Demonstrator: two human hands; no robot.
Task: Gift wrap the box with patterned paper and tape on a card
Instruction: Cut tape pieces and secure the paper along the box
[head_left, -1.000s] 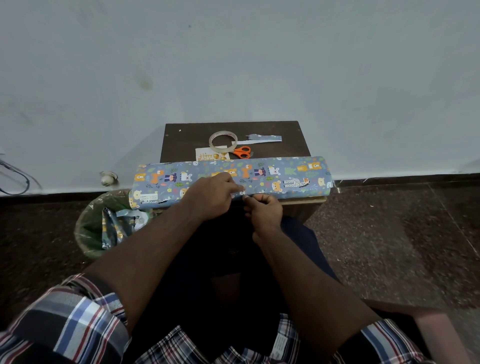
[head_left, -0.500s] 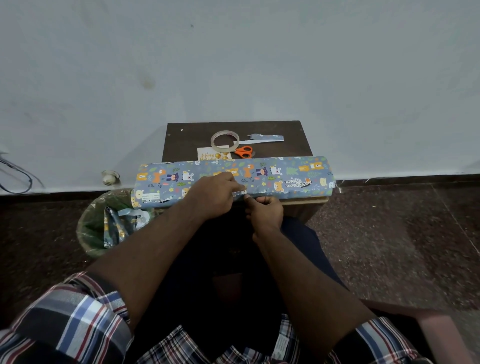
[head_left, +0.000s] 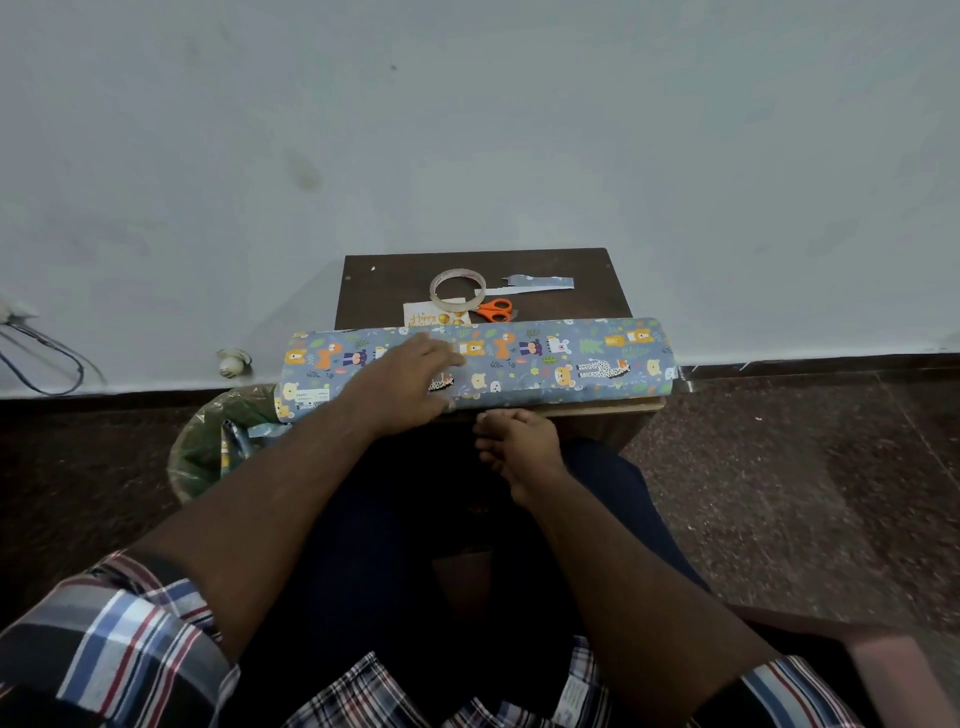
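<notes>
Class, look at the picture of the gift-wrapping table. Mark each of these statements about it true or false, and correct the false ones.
1. The left hand rests flat on the wrapped box. True.
2. The scissors have blue handles. False: they are orange.
3. The tape roll lies on the table behind the box. True.
4. The right hand holds the scissors. False: it sits at the box's near edge; the scissors lie untouched.
5. The bin stands right of the table. False: it stands to the left.
</notes>
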